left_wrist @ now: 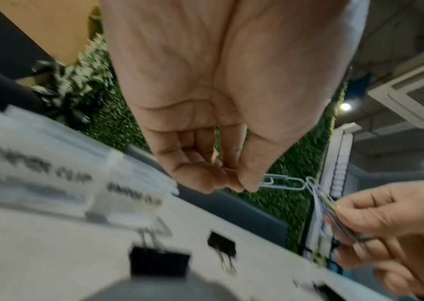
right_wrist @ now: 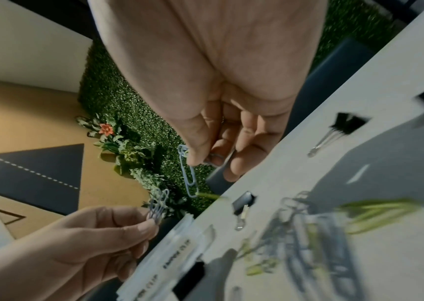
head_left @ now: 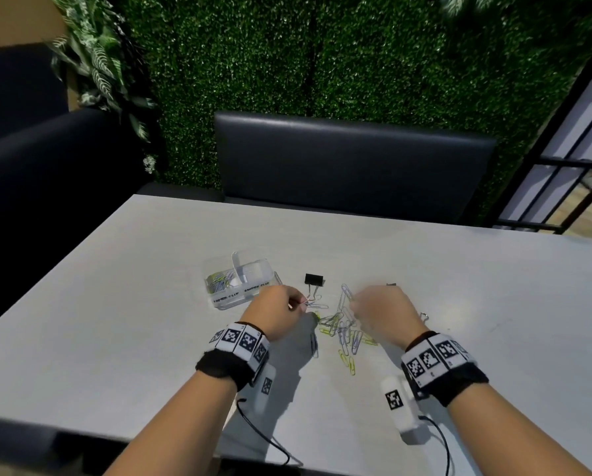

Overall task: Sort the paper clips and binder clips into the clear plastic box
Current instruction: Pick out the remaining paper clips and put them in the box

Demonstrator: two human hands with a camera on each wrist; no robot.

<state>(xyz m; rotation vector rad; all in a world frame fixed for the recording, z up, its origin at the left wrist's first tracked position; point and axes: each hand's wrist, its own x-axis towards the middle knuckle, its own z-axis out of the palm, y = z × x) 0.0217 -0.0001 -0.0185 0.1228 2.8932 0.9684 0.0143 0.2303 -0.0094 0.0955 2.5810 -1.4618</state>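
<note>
Above the grey table [head_left: 116, 304], my left hand [head_left: 296, 304] pinches pale blue paper clips [left_wrist: 280, 182] between thumb and fingers. My right hand [head_left: 356, 300] pinches a bunch of linked paper clips [right_wrist: 187, 173], which hang from its thumb and fingertips. A loose pile of blue and yellow-green paper clips [head_left: 342, 331] lies between and below the two hands. The clear plastic box [head_left: 253, 290], labelled PAPER CLIP, stands just left of my left hand with a few clips in its left compartment. One black binder clip [head_left: 313, 280] lies beyond the hands.
More black binder clips [right_wrist: 347, 124] lie on the table to the right, one partly hidden behind my right hand. A dark padded bench [head_left: 353, 159] and a green hedge wall stand beyond the table's far edge. A black metal frame [head_left: 562, 166] rises at right.
</note>
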